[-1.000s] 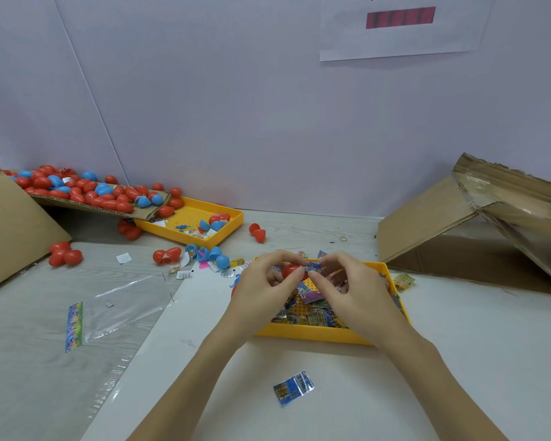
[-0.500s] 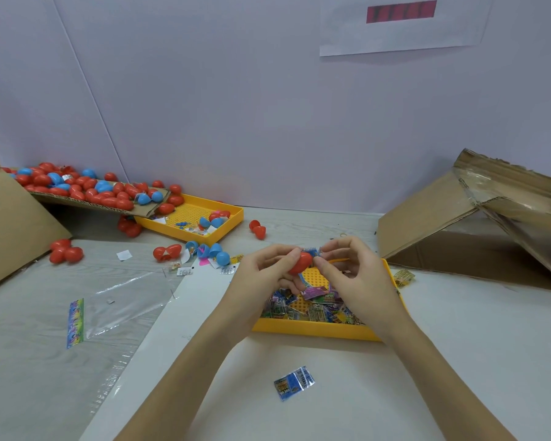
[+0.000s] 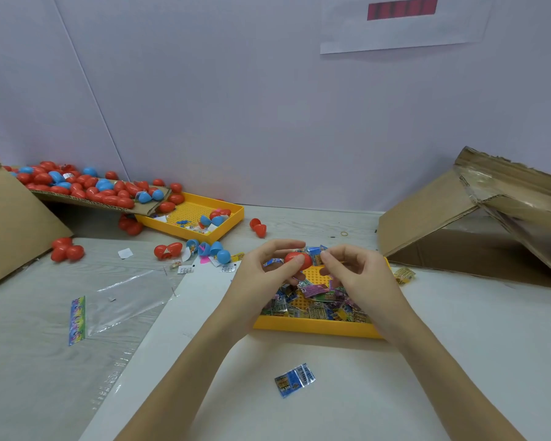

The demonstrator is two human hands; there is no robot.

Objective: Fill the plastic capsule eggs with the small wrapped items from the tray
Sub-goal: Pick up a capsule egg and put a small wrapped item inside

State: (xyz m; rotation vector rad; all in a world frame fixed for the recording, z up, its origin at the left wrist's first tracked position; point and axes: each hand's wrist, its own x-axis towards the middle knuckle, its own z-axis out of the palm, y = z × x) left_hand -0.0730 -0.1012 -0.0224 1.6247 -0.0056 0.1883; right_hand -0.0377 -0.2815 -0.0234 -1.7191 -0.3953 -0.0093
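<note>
Mid-task: left hand point(image 3: 261, 275) pinching one red egg point(image 3: 298, 261), right hand point(image 3: 357, 275) curled beside it, perhaps holding nothing; tray point(image 3: 315, 326) of wrapped items point(image 3: 315, 300) and upper-left egg pile point(image 3: 86, 186) still waiting.

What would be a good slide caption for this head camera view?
Left hand holds a red capsule egg over the yellow tray of wrapped items, right hand beside it.

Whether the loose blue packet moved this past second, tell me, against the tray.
No. The blue packet lies just as far before the near rim of the yellow tray.
</note>
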